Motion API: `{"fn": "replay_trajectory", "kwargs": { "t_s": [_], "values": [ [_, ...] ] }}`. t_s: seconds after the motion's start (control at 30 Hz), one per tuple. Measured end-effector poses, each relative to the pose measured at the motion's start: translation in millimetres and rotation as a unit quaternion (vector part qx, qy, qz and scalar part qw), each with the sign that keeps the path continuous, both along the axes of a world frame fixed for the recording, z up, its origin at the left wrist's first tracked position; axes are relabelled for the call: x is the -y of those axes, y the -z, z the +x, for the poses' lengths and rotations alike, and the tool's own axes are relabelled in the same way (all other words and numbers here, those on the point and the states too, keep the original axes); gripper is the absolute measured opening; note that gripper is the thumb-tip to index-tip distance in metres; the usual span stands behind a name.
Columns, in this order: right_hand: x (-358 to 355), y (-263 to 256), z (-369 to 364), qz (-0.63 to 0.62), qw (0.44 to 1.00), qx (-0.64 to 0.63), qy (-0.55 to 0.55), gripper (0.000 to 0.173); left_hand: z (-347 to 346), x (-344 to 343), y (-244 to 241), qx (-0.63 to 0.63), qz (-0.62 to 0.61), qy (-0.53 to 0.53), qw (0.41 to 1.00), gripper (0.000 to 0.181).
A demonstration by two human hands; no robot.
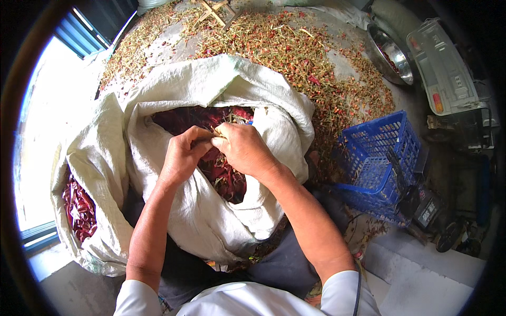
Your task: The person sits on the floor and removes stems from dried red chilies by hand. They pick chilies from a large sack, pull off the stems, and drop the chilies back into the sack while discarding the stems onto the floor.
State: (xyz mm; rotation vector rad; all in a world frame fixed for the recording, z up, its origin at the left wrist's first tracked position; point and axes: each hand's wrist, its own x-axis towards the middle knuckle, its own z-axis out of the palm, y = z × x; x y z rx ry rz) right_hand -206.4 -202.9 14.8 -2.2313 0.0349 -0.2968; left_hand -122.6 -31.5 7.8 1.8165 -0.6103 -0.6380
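Note:
Both hands meet over the mouth of a white woven sack (178,213) that stands between my knees. Dried red chilli peppers (225,183) fill it, mixed with bits of stem. My left hand (186,152) and my right hand (245,148) touch at thumbs and fingertips, pinching a small dried plant piece (215,133) between them. Fingers hide most of that piece, so its exact kind is unclear. A second white woven sack (101,154) leans at the left, its side opening showing glossy dried chillies (79,207).
Chilli stems and seeds (276,43) litter the floor beyond the sack. At the right stand a blue plastic basket (395,158), a metal bowl (403,67) and a clear plastic case (446,71). A wooden cross-shaped frame (215,14) lies at the back.

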Motion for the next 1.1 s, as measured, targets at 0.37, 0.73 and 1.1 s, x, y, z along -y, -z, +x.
{"fn": "replay_trajectory", "kwargs": {
  "t_s": [0.37, 0.73, 1.1],
  "values": [
    [-23, 12, -12, -0.376, 0.921, 0.107, 0.004, 0.005, -11, 6, -1, 0.186, 0.107, 0.023, 0.976, 0.016],
    [-25, 10, -4, -0.34, 0.928, 0.112, 0.104, 0.01, -17, 17, -9, 0.032, 0.012, -0.07, 0.997, 0.012],
    [62, -13, -3, -0.168, 0.932, 0.035, 0.319, 0.014, -28, -14, -21, -0.124, -0.064, -0.117, 0.983, 0.008]
  ]
}}
